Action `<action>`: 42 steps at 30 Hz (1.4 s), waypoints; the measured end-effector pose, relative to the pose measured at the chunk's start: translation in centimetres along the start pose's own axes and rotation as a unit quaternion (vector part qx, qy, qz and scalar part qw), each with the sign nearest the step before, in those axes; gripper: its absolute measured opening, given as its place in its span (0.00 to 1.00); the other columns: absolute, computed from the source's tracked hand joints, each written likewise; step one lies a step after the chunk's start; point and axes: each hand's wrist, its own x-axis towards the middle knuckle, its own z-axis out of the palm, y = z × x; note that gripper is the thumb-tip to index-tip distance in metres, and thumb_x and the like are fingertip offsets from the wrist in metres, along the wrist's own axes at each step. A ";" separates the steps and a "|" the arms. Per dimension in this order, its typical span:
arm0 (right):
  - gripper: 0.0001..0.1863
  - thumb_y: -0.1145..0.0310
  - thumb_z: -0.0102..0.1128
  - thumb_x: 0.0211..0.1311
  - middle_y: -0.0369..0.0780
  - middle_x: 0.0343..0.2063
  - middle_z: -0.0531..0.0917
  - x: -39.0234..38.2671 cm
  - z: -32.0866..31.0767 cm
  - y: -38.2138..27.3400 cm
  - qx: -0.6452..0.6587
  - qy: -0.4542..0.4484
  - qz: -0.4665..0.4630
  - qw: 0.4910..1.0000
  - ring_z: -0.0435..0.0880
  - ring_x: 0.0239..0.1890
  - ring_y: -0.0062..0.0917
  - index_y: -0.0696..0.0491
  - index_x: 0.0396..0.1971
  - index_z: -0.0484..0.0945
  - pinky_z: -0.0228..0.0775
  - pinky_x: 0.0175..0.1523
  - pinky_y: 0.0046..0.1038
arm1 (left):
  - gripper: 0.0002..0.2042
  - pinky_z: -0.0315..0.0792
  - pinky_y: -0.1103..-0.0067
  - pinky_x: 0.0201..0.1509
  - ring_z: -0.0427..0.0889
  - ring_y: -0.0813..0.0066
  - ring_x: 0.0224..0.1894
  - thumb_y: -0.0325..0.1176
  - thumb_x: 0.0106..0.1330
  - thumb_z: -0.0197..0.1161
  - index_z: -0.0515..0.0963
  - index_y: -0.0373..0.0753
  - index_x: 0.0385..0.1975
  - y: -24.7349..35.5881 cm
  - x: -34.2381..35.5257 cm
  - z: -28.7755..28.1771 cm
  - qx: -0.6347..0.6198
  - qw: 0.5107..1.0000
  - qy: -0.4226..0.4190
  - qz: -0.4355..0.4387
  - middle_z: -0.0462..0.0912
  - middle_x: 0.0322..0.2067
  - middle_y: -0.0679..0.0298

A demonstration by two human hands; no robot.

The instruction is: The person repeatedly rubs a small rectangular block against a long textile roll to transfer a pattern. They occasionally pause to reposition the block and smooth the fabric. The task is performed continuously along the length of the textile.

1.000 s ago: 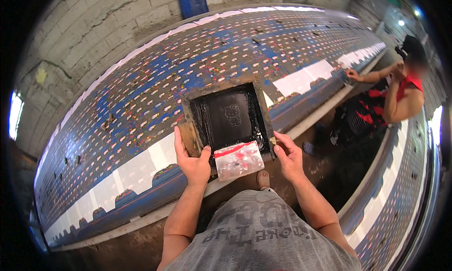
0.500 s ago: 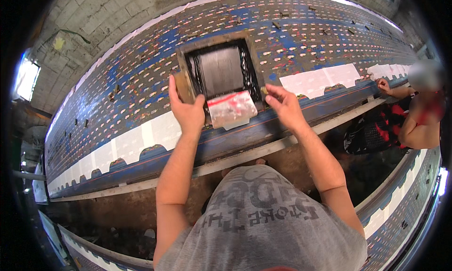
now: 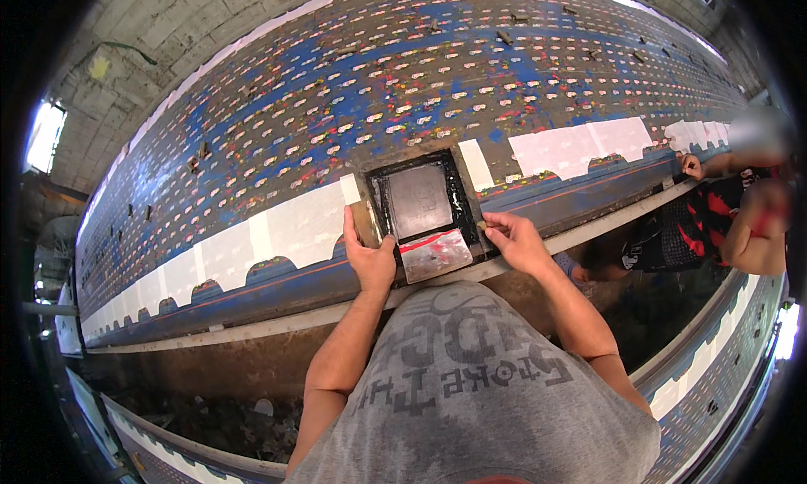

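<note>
A screen-printing frame (image 3: 403,158), dark with ink along its inner edges, lies at the near edge of the long table. Its grey mesh (image 3: 420,200) shows in the middle. At the near end of the frame rests a squeegee (image 3: 439,260), its pale, stained face crossed by a red stripe. My left hand (image 3: 371,261) grips the left side, fingers along the outside and thumb by the squeegee. My right hand (image 3: 519,242) is closed in a pinch at the right side, on a small yellowish-brown piece at the frame's edge.
White fabric pieces (image 3: 227,257) with scalloped near edges line the table's front, and more (image 3: 580,148) lie to the right. Small printed marks cover the long table (image 3: 319,89). A person (image 3: 731,198) stands at the right, one hand at the table. Another table runs behind me.
Both hands have brought the frame and squeegee toward me, slightly rightward, onto the table's near edge. A narrow white fabric strip now shows right of the frame.
</note>
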 end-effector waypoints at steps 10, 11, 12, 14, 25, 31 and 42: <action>0.29 0.72 0.77 0.62 0.42 0.58 0.89 -1.3 2.1 -6.5 -0.247 -0.096 -0.365 0.892 0.85 0.65 0.42 0.51 0.65 0.88 0.78 0.70 0.45 | 0.53 0.68 0.68 0.84 0.75 0.59 0.80 0.09 0.61 0.69 0.54 0.32 0.90 0.4 0.2 0.1 -0.028 0.999 -0.009 -0.027 0.71 0.80 0.48; 0.28 0.73 0.76 0.61 0.41 0.57 0.89 -1.0 2.5 -6.8 -0.262 -0.091 -0.369 0.887 0.85 0.64 0.42 0.51 0.64 0.88 0.78 0.69 0.45 | 0.53 0.69 0.68 0.84 0.75 0.58 0.80 0.09 0.61 0.68 0.54 0.32 0.90 0.5 0.2 0.1 -0.020 0.999 -0.008 -0.033 0.71 0.80 0.47; 0.28 0.75 0.75 0.61 0.41 0.56 0.90 -0.6 2.8 -7.1 -0.293 -0.111 -0.343 0.886 0.86 0.63 0.42 0.52 0.64 0.88 0.78 0.69 0.45 | 0.53 0.68 0.68 0.84 0.75 0.58 0.80 0.09 0.61 0.68 0.54 0.32 0.90 0.6 0.2 0.1 -0.024 0.999 -0.011 -0.028 0.71 0.80 0.47; 0.27 0.78 0.71 0.59 0.42 0.53 0.90 -0.2 3.1 -7.6 -0.266 -0.083 -0.380 0.882 0.87 0.59 0.41 0.54 0.61 0.89 0.79 0.66 0.45 | 0.53 0.68 0.67 0.84 0.74 0.57 0.81 0.09 0.60 0.68 0.54 0.32 0.90 0.5 0.2 0.0 -0.042 0.999 -0.018 -0.018 0.71 0.80 0.46; 0.18 0.80 0.67 0.57 0.47 0.45 0.90 3.6 2.5 -8.3 -0.299 -0.194 -0.349 0.867 0.89 0.55 0.48 0.57 0.48 0.89 0.83 0.62 0.47 | 0.52 0.64 0.66 0.87 0.72 0.57 0.82 0.11 0.60 0.69 0.55 0.30 0.89 -1.2 0.3 0.1 -0.083 0.996 -0.014 -0.003 0.71 0.80 0.46; 0.16 0.82 0.63 0.60 0.49 0.46 0.90 10.4 2.9 -9.2 -0.264 -0.186 -0.343 0.882 0.87 0.58 0.51 0.57 0.47 0.90 0.82 0.64 0.51 | 0.51 0.67 0.66 0.85 0.75 0.59 0.80 0.11 0.63 0.70 0.55 0.31 0.89 -1.2 0.3 -0.1 -0.028 0.999 -0.008 0.021 0.73 0.79 0.48; 0.19 0.82 0.66 0.61 0.49 0.49 0.90 15.1 4.4 -9.1 -0.265 -0.094 -0.352 0.892 0.86 0.61 0.50 0.57 0.52 0.91 0.80 0.69 0.49 | 0.50 0.69 0.66 0.83 0.77 0.59 0.77 0.14 0.66 0.72 0.56 0.30 0.89 -1.3 0.1 -0.3 -0.016 1.000 -0.006 0.021 0.75 0.77 0.47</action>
